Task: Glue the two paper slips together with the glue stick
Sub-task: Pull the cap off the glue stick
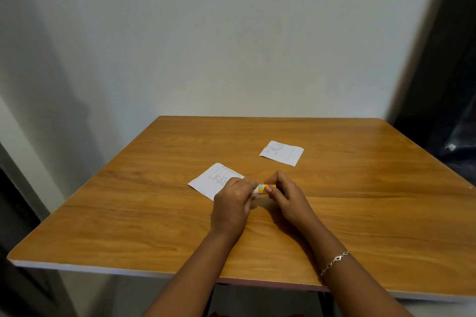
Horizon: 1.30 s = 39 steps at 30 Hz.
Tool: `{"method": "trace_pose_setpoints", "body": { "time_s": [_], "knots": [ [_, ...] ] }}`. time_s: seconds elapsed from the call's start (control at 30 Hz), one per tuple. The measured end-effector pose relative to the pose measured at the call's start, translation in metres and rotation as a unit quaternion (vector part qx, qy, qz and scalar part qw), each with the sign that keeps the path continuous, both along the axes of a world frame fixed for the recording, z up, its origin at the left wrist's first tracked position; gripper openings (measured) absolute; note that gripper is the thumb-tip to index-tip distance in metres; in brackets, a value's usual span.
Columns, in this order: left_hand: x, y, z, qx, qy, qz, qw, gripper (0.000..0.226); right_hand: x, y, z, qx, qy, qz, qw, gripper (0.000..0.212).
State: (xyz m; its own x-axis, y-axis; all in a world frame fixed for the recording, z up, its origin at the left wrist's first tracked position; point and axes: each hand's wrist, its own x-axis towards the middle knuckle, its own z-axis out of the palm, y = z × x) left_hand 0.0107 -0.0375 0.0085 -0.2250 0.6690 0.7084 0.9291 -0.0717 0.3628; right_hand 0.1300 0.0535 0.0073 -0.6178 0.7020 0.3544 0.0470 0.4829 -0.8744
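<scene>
A small yellow glue stick [263,187] lies sideways between my two hands above the middle of the wooden table [154,213]. My left hand [233,203] grips its left, whitish end, and my right hand [286,194] pinches its yellow body with thumb and fingers. One printed white paper slip [210,180] lies flat just left of my hands, its near corner hidden under my left hand. A second printed slip [282,152] lies flat farther back and to the right, apart from both hands.
A pale wall [231,46] stands right behind the table's far edge. A dark opening [458,110] with dim objects is at the right. A bracelet [334,261] circles my right wrist. The table's front edge runs close to my forearms.
</scene>
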Motion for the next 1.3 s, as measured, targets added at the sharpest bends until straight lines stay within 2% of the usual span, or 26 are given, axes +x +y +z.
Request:
{"method": "trace_pose_setpoints", "body": {
  "time_s": [0.13,0.23,0.3,0.47,0.57,0.67,0.77,0.87,0.97,1.07,1.17,1.3],
  "knots": [
    [-0.001,0.000,0.001,0.017,-0.038,0.001,0.999,0.030,0.001,0.002,0.000,-0.003,-0.001,0.019,1.000,0.003],
    [-0.003,0.001,-0.001,0.018,-0.017,0.015,1.000,0.025,-0.001,0.000,0.000,-0.066,0.014,0.021,0.998,0.006],
    [-0.003,0.001,-0.001,0.015,0.010,0.015,1.000,0.021,-0.001,0.000,0.001,-0.084,0.016,0.009,0.996,0.017],
    [-0.001,0.002,-0.003,0.003,0.054,0.015,0.998,0.025,0.000,0.004,-0.002,-0.066,0.000,-0.006,0.998,0.013],
    [-0.001,0.002,-0.002,-0.001,0.042,0.018,0.999,0.024,0.002,0.005,-0.003,-0.041,-0.008,0.008,0.999,0.017],
    [-0.001,0.000,-0.001,-0.010,0.026,0.013,1.000,0.029,0.003,0.006,-0.001,-0.022,-0.016,0.027,0.999,0.008],
    [-0.002,0.001,-0.003,-0.021,-0.010,0.017,1.000,0.022,0.005,0.008,-0.001,-0.002,-0.024,0.029,0.999,0.009],
    [-0.004,0.001,-0.003,-0.016,-0.019,0.027,0.999,0.018,0.003,0.006,-0.003,-0.054,0.001,0.024,0.998,0.004],
    [-0.001,0.000,-0.001,-0.015,0.011,0.025,1.000,0.023,0.002,0.006,-0.002,-0.103,0.016,0.017,0.994,0.020],
    [0.000,0.000,-0.001,-0.014,0.028,0.017,0.999,0.023,0.005,0.007,0.001,-0.098,-0.002,0.019,0.995,0.016],
    [-0.001,0.001,-0.003,-0.027,-0.008,0.014,1.000,0.024,0.008,0.008,-0.002,-0.082,-0.019,0.034,0.996,0.013],
    [-0.003,0.002,-0.004,-0.039,-0.029,0.028,0.998,0.025,0.009,0.009,0.000,-0.047,-0.020,0.050,0.997,0.021]
  ]
}}
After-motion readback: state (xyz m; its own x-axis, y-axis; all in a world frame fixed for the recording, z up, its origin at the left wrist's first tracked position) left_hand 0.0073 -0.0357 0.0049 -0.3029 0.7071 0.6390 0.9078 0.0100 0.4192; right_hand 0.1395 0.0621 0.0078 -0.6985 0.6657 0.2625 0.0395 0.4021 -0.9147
